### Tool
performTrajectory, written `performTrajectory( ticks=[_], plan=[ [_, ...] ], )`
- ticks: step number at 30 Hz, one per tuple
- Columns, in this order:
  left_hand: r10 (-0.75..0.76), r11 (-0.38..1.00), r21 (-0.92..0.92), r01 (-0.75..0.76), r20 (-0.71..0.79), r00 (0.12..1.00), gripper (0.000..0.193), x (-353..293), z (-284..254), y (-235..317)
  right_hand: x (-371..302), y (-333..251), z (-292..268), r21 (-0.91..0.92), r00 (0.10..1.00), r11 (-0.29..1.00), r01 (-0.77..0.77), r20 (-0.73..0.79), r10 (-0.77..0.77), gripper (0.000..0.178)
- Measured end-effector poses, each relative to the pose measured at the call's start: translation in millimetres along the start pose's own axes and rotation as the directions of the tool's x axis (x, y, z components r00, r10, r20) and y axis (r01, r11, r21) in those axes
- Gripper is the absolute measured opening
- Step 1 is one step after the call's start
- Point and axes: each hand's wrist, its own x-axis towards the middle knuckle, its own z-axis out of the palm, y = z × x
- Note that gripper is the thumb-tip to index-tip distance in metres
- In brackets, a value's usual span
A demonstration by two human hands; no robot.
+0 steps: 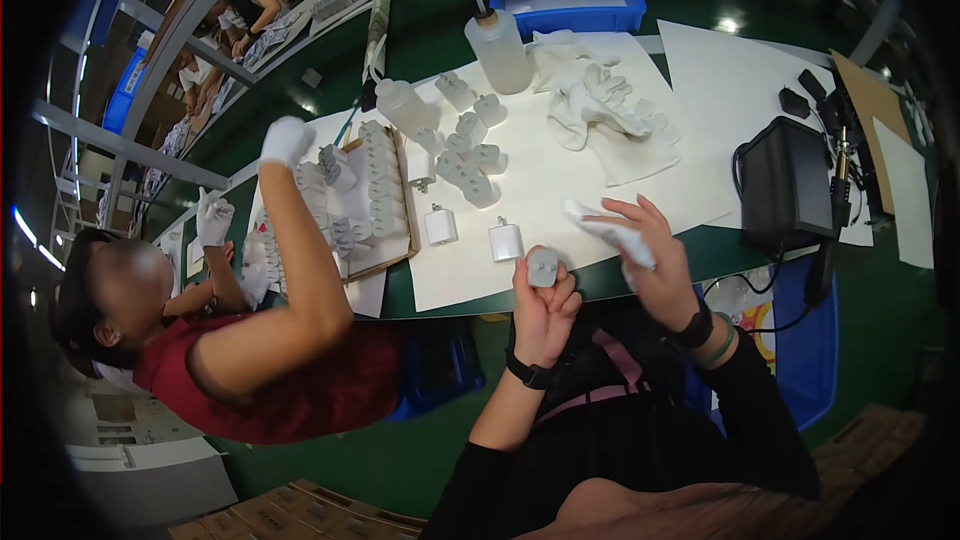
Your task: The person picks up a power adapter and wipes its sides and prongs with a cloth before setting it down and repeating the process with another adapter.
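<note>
Near the table's front edge, my left hand (546, 325) is closed around a small pale grey plug adapter (543, 267), its face with two dark spots turned up. To the right of it, my right hand (655, 258) grips a folded white cloth (605, 232), fingers partly stretched along it. Just beyond my left hand, a white square adapter (506, 241) lies on the white sheet (450, 285), with a second white adapter (440, 225) to its left. Both have a small metal piece at the top. Several more grey-white adapters (466, 178) stand in a cluster farther back.
A box of adapters (385, 180) sits at left, beside a co-worker's gloved hand (287, 141). Two squeeze bottles, one tall (498, 52) and one short (404, 106), stand at the back near white gloves (600, 110). A black device (790, 190) with cables occupies the right.
</note>
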Motion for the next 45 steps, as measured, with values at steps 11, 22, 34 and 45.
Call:
performTrajectory(
  ticks=[11,22,34,45],
  plan=[
    [0.418,0.831,0.431,-0.353,-0.063,0.906,0.03,-1.9,4.4,-5.2,-4.9,-13.5,27.2,-0.532,0.853,0.668,0.521,0.302,-0.426,0.024],
    [0.508,0.73,0.551,-0.404,-0.044,0.86,0.032,1.5,4.2,-4.9,-30.5,-4.1,43.5,-0.376,0.931,0.852,0.364,0.181,-0.318,0.027],
    [0.052,0.991,-0.134,0.025,0.544,0.838,0.038,6.3,-13.5,9.5,5.0,-12.4,11.3,0.268,0.991,0.961,-0.063,-0.1,0.093,0.032],
    [0.15,0.985,0.086,-0.153,0.032,0.988,0.05,0.6,4.0,-14.4,-21.3,0.8,45.1,0.045,0.982,0.985,0.167,0.082,-0.17,0.038]
  ],
)
